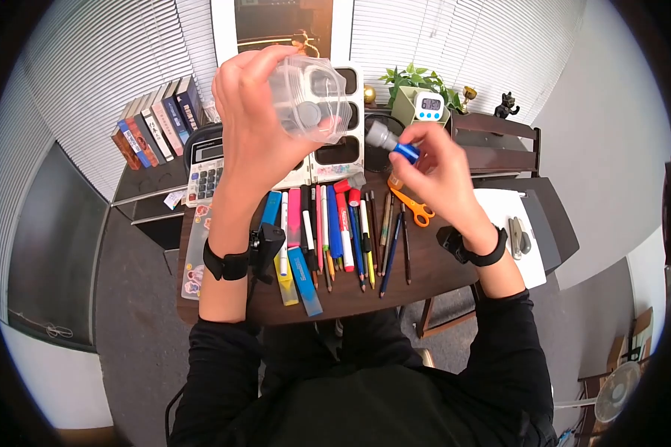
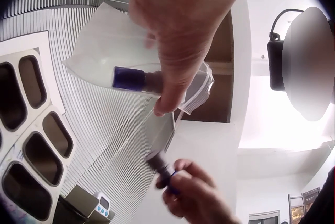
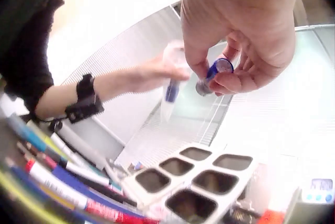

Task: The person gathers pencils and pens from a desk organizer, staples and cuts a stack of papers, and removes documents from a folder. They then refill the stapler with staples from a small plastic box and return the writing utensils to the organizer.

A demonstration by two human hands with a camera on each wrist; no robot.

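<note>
My left hand (image 1: 252, 112) grips a clear plastic cup (image 1: 289, 83), raised above the table and tilted. A small cylinder, dark blue with a grey end (image 2: 128, 79), shows through the cup wall in the left wrist view, near my thumb. To the right, my right hand (image 1: 446, 177) pinches a similar small blue cylinder (image 1: 406, 152) with a grey translucent cap (image 1: 381, 136), between thumb and fingers. The cap points up and left, toward the cup, with a gap between them. Below both hands, markers, highlighters and pencils lie in a row, including a blue highlighter (image 1: 304, 281).
Behind the cup stands a white organizer (image 3: 222, 203) with dark compartments. Orange scissors (image 1: 417, 211) lie right of the pencils. A calculator (image 1: 203, 179) is at left; a timer (image 1: 429, 106) and a plant (image 1: 417, 77) are at back right. A stapler (image 1: 516, 237) rests on white paper.
</note>
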